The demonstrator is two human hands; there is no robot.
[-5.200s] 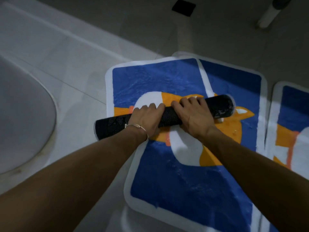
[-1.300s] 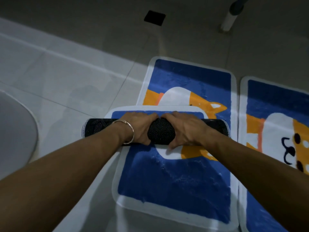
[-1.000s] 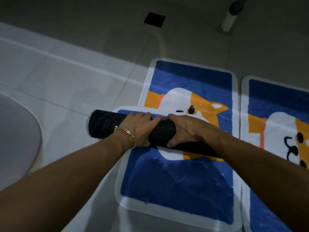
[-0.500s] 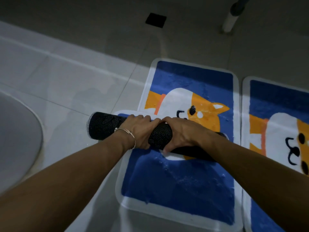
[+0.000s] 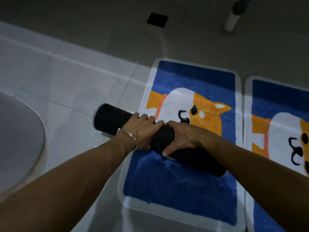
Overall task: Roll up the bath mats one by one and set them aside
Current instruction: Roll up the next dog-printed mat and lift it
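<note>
The rolled mat (image 5: 112, 120) is grasped mid-length by the left hand (image 5: 143, 131) and right hand (image 5: 184, 136), fingers curled round it. It is held slantwise over the flat mat (image 5: 192, 77), one end jutting past that mat's edge.

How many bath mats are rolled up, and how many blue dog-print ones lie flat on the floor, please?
Rolled: 1, the black roll gripped by the left hand and right hand.
Flat: 2, the middle mat and the right mat.
Total: 3

Rolled mat (image 5: 112, 121) — left hand (image 5: 144, 131), right hand (image 5: 186, 136)
</note>
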